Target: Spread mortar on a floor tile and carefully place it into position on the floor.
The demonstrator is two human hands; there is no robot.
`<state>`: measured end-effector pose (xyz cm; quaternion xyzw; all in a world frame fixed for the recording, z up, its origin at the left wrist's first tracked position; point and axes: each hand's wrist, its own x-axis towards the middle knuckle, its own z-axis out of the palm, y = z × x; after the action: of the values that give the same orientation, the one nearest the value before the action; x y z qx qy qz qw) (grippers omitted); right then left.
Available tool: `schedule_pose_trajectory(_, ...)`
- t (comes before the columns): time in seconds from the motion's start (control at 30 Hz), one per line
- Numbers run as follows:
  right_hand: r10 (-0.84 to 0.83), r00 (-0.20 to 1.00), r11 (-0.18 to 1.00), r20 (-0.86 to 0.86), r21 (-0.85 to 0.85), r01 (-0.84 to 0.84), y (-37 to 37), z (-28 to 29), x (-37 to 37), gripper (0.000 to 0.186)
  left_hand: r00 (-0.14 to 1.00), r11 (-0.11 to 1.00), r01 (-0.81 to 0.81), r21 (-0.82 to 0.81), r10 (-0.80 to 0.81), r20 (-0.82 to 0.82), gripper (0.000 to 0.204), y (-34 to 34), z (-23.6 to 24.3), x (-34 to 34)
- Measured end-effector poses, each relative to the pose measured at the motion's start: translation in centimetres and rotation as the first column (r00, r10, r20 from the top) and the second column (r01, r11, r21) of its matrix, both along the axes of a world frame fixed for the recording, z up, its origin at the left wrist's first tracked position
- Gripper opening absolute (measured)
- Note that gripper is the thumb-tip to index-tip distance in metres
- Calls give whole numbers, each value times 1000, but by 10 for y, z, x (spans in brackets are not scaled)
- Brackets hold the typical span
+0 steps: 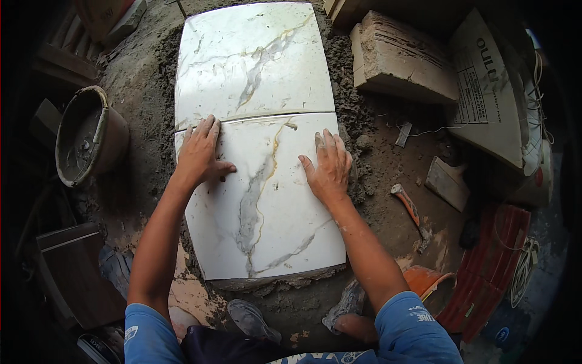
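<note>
Two large white marble-look tiles with grey and gold veins lie on wet grey mortar. The nearer tile [230, 242] meets the far tile [212, 79] along a narrow dark joint. Flat on the nearer tile's far left part, close to the joint, rests my left hand [203, 155] with its fingers spread and the thumb out to the right. My right hand [329, 167] presses on the same tile near its right edge, fingers stretched forward and thumb apart. Both hands are dusty, and neither holds anything. Mortar shows under the tile's near edge.
A mortar-crusted bucket [118, 130] stands at left. To the right lie a long block [400, 64], a cardboard box [485, 91], an orange-handled tool [407, 205] and a tile offcut [447, 183]. Nearer are an orange container [427, 280] and a red slab-like stack [488, 267].
</note>
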<state>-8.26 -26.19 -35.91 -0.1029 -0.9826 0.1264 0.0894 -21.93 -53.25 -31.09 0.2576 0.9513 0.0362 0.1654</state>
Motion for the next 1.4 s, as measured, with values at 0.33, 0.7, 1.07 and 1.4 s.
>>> schedule_pose_trajectory(0.33,327,943,945,-65,-3,-327,-15,-9,-61,58,995,991,-101,-90,99,-33,122,16,11,3)
schedule_pose_trajectory(0.7,-33,999,990,-15,138,35,83,11,-48,56,986,990,-80,-119,61,-152,105,17,12,0)
schedule_pose_trajectory(1.07,402,910,907,-106,-89,-411,-68,2,-96,42,988,990,-112,-86,101,-121,106,4,12,-2)
schedule_pose_trajectory(1.4,352,930,936,107,-12,-353,-28,19,-97,39,985,965,-119,-232,86,-148,110,-16,13,-8)
